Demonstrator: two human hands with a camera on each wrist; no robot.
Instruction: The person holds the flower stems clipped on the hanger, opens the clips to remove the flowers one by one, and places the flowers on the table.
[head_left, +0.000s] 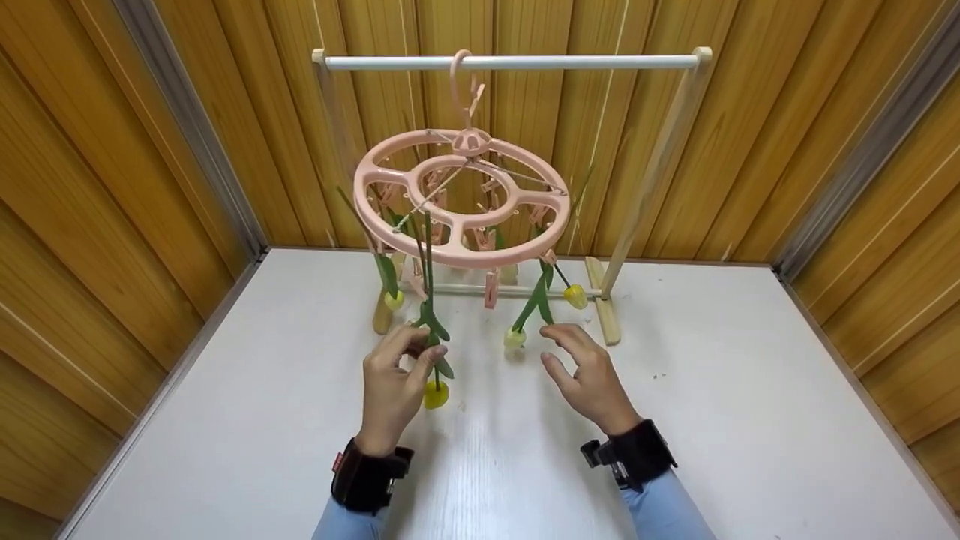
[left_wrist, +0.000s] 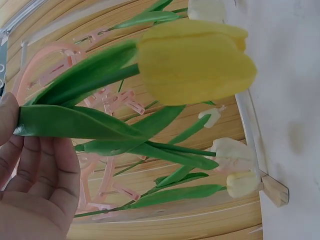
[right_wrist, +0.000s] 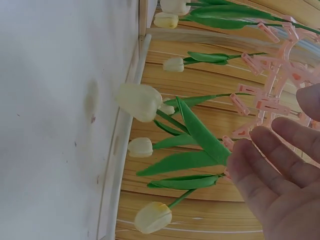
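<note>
One light, floppy tulip (head_left: 436, 393), best held mid-stem, was pinched by left hand (head_left: 391, 390); right hand (head_left: 592, 379) hung released.

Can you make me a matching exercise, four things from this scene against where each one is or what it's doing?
1 left hand
2 right hand
3 pink clip hanger
4 yellow tulip

a hooked over the white rail
b hangs head down
c pinches green leaves
d open, holding nothing

Pairs: 1-c, 2-d, 3-a, 4-b
</note>
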